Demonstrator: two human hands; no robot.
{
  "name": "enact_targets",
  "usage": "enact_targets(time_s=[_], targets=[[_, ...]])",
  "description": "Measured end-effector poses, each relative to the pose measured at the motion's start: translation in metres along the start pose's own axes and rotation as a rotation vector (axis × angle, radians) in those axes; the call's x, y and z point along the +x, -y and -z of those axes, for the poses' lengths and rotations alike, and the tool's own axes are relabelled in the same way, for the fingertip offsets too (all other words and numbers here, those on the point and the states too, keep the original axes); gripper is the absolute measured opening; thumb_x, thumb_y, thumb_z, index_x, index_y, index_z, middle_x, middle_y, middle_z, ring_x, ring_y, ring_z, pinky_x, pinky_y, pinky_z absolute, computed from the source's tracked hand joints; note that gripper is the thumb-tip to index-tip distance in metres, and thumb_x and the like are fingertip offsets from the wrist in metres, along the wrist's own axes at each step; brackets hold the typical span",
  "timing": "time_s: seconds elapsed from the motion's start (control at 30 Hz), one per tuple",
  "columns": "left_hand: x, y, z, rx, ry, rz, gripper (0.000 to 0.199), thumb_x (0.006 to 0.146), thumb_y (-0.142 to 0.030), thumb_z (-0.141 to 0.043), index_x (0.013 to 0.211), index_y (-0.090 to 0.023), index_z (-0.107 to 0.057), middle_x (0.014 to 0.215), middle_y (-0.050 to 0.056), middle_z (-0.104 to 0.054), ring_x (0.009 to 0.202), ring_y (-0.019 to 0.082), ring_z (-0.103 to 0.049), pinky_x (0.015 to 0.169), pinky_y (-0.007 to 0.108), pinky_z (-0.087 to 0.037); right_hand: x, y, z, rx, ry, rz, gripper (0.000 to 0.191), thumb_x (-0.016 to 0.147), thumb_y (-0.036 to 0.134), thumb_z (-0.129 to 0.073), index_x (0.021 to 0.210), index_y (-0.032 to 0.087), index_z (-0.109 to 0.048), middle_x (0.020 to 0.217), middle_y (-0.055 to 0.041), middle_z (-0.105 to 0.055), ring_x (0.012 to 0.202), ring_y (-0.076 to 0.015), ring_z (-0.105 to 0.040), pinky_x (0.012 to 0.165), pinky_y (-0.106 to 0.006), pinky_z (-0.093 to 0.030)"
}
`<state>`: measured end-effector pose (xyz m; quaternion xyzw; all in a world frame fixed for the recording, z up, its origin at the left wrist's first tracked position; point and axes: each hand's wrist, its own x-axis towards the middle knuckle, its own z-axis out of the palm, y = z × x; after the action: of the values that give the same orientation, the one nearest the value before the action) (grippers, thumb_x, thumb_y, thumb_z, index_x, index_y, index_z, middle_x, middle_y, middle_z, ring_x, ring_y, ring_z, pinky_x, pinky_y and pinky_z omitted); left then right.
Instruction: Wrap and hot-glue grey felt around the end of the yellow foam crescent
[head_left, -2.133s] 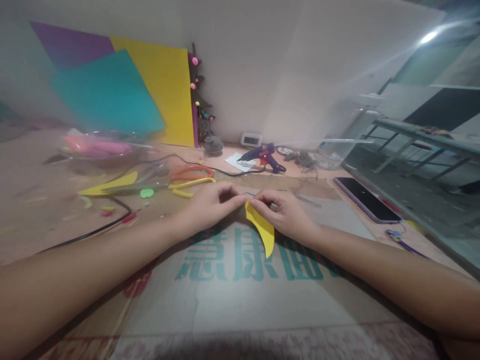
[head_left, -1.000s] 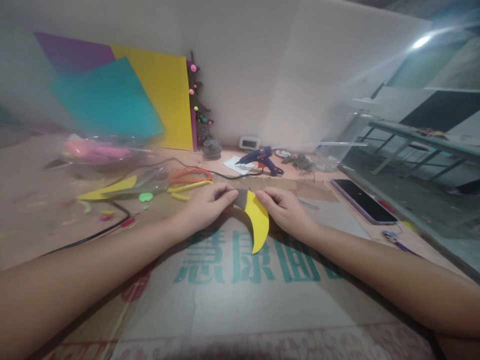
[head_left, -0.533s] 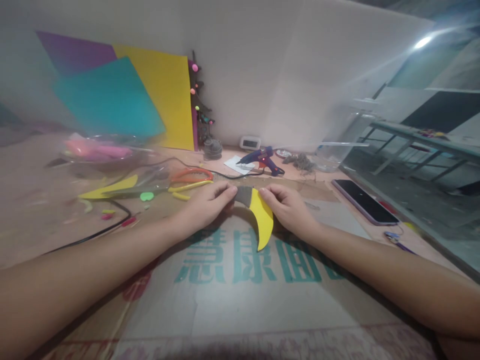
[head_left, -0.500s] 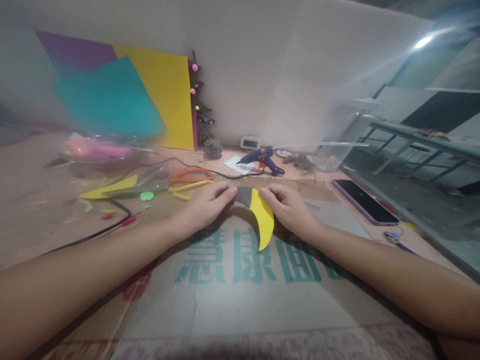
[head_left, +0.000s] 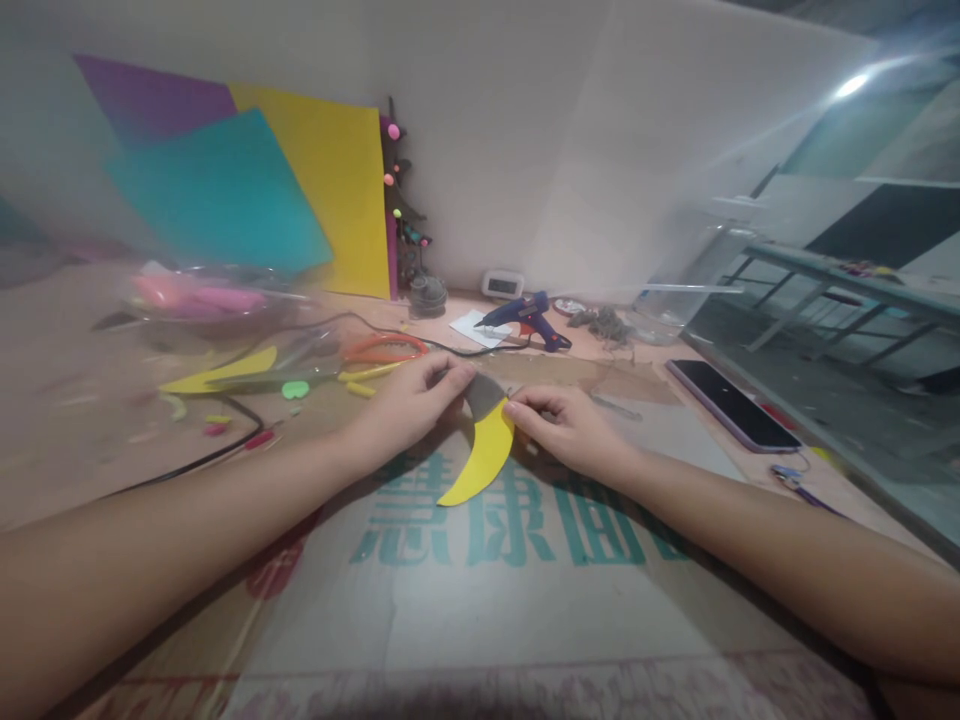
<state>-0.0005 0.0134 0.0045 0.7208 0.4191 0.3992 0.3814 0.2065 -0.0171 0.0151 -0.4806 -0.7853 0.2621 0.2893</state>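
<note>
A curved, horn-shaped foam or paper cutout (head_left: 486,452), yellow with a dark grey upper end, is held between my two hands above the printed cardboard. My left hand (head_left: 416,405) pinches the grey end between thumb and fingers. Along the piece's right edge, near where grey meets yellow, my right hand (head_left: 566,425) has its thumb and fingers closed on it. The yellow tip points down and to the left. Just behind my left hand lie orange-handled scissors (head_left: 382,347), and a blue glue gun (head_left: 517,315) rests farther back on a white paper.
At right lies a phone (head_left: 735,405). A yellow cut piece (head_left: 225,372) and a green heart scrap (head_left: 295,389) are at left by a black cable (head_left: 251,415). Coloured sheets (head_left: 225,200) lean on the wall beside a small decorated tree (head_left: 409,225).
The cutout has turned, its yellow tip swinging from lower right to lower left. My right hand has shifted slightly left and down along its edge; the left hand still grips the grey end.
</note>
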Motion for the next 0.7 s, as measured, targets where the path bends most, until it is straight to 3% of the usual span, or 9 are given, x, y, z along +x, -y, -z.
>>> enact_targets(time_s=[0.2,0.4,0.53,0.7], targets=[[-0.001,-0.003,0.000,-0.022,0.037,0.038,0.035,0.088,-0.053,-0.054,0.085,-0.018,-0.058,0.061,-0.004,-0.056,0.046,0.010,-0.048,0.041,0.020,-0.034,-0.001,0.000,0.001,0.000,0.004,0.029,0.032,0.092,0.028,-0.049,0.063,0.018,-0.055,0.058,0.0026,-0.058,0.055,-0.0094,-0.051,0.054,-0.022,-0.038],[-0.002,-0.004,-0.001,-0.016,0.055,0.084,0.033,0.088,-0.052,-0.054,0.085,-0.019,-0.057,0.059,-0.005,-0.053,0.039,0.008,-0.044,0.036,0.019,-0.031,0.000,-0.006,0.001,0.105,-0.280,0.083,0.015,0.089,0.033,-0.057,0.086,0.018,-0.056,0.073,0.0019,-0.057,0.060,-0.0105,-0.051,0.056,-0.024,-0.041],[-0.002,-0.001,0.000,-0.032,0.080,0.083,0.034,0.089,-0.054,-0.053,0.087,-0.020,-0.057,0.057,-0.006,-0.051,0.036,0.007,-0.043,0.033,0.018,-0.029,0.000,-0.009,0.001,0.101,-0.224,0.113,0.020,0.090,0.031,-0.057,0.106,0.019,-0.061,0.082,-0.0008,-0.063,0.064,-0.0119,-0.054,0.060,-0.026,-0.044],[-0.002,0.002,0.000,-0.097,0.139,0.122,0.035,0.089,-0.056,-0.052,0.088,-0.021,-0.056,0.053,-0.007,-0.046,0.032,0.007,-0.040,0.030,0.018,-0.027,0.001,-0.011,-0.001,0.003,-0.151,0.173,0.012,0.090,0.025,-0.055,0.087,0.019,-0.066,0.089,-0.0027,-0.067,0.077,-0.0139,-0.060,0.070,-0.027,-0.046]])
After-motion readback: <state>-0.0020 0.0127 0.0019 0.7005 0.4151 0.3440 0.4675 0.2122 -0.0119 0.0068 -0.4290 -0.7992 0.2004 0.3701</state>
